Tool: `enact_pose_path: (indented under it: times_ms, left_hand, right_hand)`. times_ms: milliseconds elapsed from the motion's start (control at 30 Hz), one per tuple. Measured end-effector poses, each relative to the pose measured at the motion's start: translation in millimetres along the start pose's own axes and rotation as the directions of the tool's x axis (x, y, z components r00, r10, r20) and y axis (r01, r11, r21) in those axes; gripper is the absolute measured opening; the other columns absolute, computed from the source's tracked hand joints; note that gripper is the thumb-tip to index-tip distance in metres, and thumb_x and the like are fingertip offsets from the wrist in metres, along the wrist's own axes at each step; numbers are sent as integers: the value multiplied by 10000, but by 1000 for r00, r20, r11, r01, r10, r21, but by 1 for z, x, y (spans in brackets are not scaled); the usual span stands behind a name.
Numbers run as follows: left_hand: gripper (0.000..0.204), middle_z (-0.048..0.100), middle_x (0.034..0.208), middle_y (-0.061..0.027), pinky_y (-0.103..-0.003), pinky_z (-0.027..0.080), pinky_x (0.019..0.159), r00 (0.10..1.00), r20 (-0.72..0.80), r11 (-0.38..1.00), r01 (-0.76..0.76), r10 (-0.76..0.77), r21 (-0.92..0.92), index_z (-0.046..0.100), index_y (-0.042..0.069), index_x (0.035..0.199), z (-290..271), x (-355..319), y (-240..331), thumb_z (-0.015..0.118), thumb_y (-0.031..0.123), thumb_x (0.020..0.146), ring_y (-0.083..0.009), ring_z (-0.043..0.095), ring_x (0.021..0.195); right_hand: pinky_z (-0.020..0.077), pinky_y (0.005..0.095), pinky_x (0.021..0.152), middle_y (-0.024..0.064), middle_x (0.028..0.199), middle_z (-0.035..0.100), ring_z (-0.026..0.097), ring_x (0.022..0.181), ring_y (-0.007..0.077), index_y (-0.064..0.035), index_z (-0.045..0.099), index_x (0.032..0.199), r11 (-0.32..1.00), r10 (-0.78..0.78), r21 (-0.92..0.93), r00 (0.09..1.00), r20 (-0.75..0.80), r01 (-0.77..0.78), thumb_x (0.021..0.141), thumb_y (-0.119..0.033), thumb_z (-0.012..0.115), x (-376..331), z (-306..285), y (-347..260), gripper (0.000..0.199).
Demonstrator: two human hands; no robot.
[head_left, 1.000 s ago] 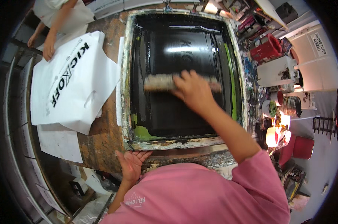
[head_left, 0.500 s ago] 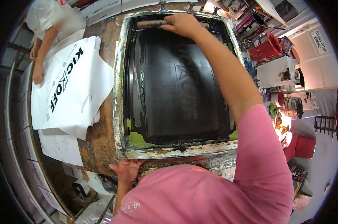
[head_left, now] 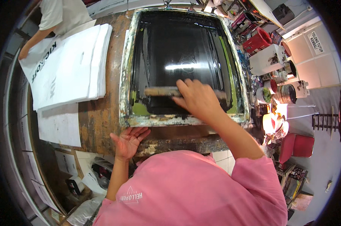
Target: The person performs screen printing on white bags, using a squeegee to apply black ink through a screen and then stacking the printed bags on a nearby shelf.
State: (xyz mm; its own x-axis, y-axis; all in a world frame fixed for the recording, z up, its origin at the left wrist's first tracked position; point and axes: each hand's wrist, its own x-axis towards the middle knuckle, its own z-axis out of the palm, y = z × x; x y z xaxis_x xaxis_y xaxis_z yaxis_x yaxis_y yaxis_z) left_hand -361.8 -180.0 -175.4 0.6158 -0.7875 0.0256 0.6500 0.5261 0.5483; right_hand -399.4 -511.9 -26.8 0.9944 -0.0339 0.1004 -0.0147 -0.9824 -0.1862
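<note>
Squeegee (head_left: pixel 161 91) located inside the printing frame (head_left: pixel 159 121), in its near part, on black ink (head_left: pixel 166 49). Its long axis is set crosswise, left to right, roughly parallel to the near rail. The bar is gripped near its middle by the right hand (head_left: pixel 198 98), with the thumb on the near side and the fingers laid over the far side; some blur noted on the bar. The right hand is clearly the nearer of the two hands, being directly on the squeegee. The left hand (head_left: pixel 130 143) is held empty, palm up, fingers spread, at the lower edge of the near rail; the squeegee lies ahead of it and to its right, across that rail. Whether the rail is touched by the left fingertips cannot be told. The frame is carried by a stained wooden desk (head_left: pixel 95 124). To its left, a stack of white bags (head_left: pixel 70 67) is seen, one corner reached by a co-worker's hand (head_left: pixel 23 54). To the right, a red bucket (head_left: pixel 257 40) is noted.
</note>
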Motion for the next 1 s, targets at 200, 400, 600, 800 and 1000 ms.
enact_pose_path:
  times_ms: [200, 400, 600, 800, 1000]
  left_hand:
    - [999, 495, 1567, -187, -646, 272, 1223, 974, 202, 993, -87, 101, -76, 512, 151, 1527, 57, 25, 28, 408, 892, 864, -419, 491, 1420]
    - [1064, 253, 1702, -193, -660, 187, 1235, 921, 304, 926, -313, 242, 210, 302, 152, 1645, 127, 76, 69, 474, 867, 876, -435, 317, 1523]
    - [1062, 138, 1688, -326, -775, -52, 1166, 953, -98, -679, 275, 288, 681, 282, 114, 1654, 90, 94, 24, 464, 838, 898, -497, 64, 1581]
    - [1117, 223, 1698, -238, -773, -146, 1146, 960, -143, -685, 274, 242, 675, 312, 38, 1626, 63, 92, -3, 411, 870, 888, -424, 17, 1603]
    - [773, 656, 1300, -163, -640, 263, 1118, 940, 4, -461, 163, 341, 872, 621, -15, 1326, 101, 127, 24, 700, 614, 883, -385, 525, 1299]
  right_hand:
    - [481, 534, 915, 127, 942, 606, 613, 993, 329, -56, 573, 1076, 998, -11, -63, 985, -169, 0, 897, -304, 683, -44, -77, -44, 325]
    - [378, 483, 976, 126, 914, 633, 619, 924, 323, -61, 627, 1059, 968, -85, -242, 828, -554, -63, 891, -321, 641, 9, -137, -47, 309]
    - [390, 454, 959, 125, 945, 680, 646, 944, 323, -52, 672, 1060, 956, -81, -278, 824, -561, -95, 892, -312, 609, 25, -151, -43, 316]
    - [390, 429, 955, 142, 933, 673, 634, 926, 334, -35, 673, 1047, 954, -57, -278, 843, -535, -112, 879, -281, 599, 32, -162, -42, 307]
    - [395, 407, 989, 176, 1016, 696, 614, 978, 343, -13, 690, 1103, 956, -26, -262, 857, -514, -128, 888, -366, 559, 44, -177, -41, 433]
